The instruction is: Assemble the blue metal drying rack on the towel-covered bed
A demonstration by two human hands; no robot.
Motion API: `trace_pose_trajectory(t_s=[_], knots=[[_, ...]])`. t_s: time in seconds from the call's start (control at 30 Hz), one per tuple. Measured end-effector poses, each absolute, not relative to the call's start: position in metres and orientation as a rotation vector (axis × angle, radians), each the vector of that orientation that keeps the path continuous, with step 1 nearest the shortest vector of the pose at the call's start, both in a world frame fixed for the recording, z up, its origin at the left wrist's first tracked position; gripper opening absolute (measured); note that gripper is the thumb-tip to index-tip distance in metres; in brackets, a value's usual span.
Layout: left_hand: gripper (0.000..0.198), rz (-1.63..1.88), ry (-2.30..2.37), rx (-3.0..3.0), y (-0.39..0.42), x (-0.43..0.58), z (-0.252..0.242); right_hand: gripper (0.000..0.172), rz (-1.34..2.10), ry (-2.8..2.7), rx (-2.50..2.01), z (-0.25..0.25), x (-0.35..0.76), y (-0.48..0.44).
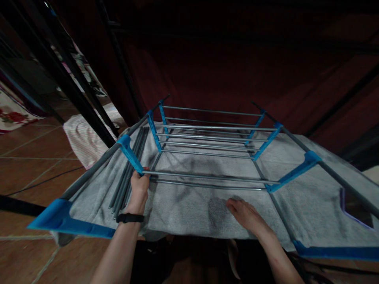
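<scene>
A metal rack frame (207, 142) with grey rods and blue plastic connectors lies on a grey cloth (183, 209) on the floor. My left hand (139, 187), with a black band on its wrist, is closed round the left end of the nearest grey rod (207, 176), right at a blue connector (132, 154). My right hand (244, 213) lies on the grey cloth just in front of that rod, fingers stretched out and holding nothing. A bundle of loose grey rods (128, 177) lies on the cloth left of my left hand.
Brown tiled floor (32, 165) spreads to the left, with a pink-and-white striped cloth (84, 138) and a thin black cable on it. Dark red fabric (237, 67) hangs behind the frame. Black poles (65, 83) lean at the left. A patterned rug (12, 114) shows far left.
</scene>
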State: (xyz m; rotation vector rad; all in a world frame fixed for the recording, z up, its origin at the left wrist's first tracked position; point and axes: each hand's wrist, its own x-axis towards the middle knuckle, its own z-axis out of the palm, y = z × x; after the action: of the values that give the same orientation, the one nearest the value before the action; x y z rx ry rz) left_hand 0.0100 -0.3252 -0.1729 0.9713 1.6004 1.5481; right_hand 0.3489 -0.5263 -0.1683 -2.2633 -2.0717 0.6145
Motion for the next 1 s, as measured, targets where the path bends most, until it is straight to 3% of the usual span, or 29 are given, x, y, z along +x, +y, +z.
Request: trace_pose_trajectory(t_s=[1.0], knots=[[0.024,1.532,1.606,1.018,-0.318,0.005,-0.181,0.031,0.771,-2.066,-2.138,-0.170,0.352,-0.516]])
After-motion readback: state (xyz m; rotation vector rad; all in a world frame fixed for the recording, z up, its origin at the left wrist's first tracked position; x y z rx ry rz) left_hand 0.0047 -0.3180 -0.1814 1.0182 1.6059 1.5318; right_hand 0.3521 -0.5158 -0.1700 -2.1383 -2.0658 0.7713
